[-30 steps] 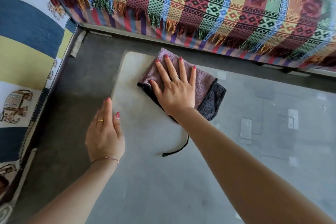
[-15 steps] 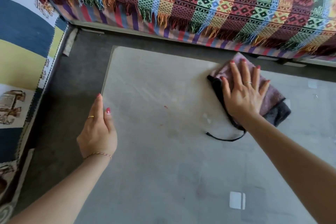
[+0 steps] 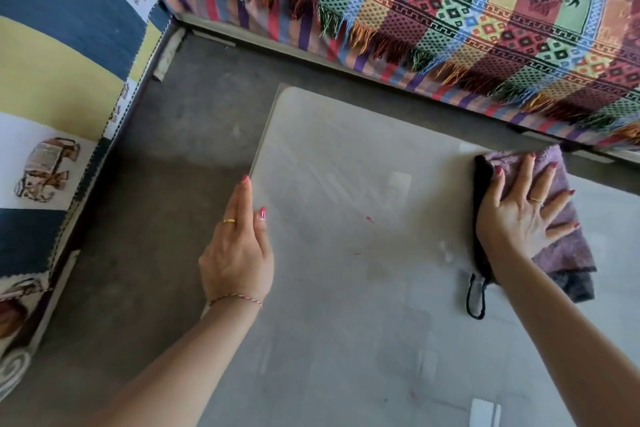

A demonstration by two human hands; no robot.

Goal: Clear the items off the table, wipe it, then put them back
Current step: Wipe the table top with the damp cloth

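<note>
both hands are lying flat with fingers straight, well apart from each other. right hand (image 3: 519, 215) is pressing down on the cloth (image 3: 561, 253), fingers spread, gripping nothing; left hand (image 3: 237, 253) is resting along the left edge of the surface (image 3: 346, 322), holding nothing and seemingly steadying the glass. cloth is sitting at the far edge of the surface, well to the right of the left hand and wholly under the right one, its black loop (image 3: 474, 298) trailing toward the person. it is lying longer from far to near than across. no items are showing on the surface, so the wiping step looks to be in hand. smudges and a small pink speck (image 3: 369, 219) are lying between the two hands, nearer the cloth, so the next stroke probably calls for the right hand sweeping leftward and nearer.
</note>
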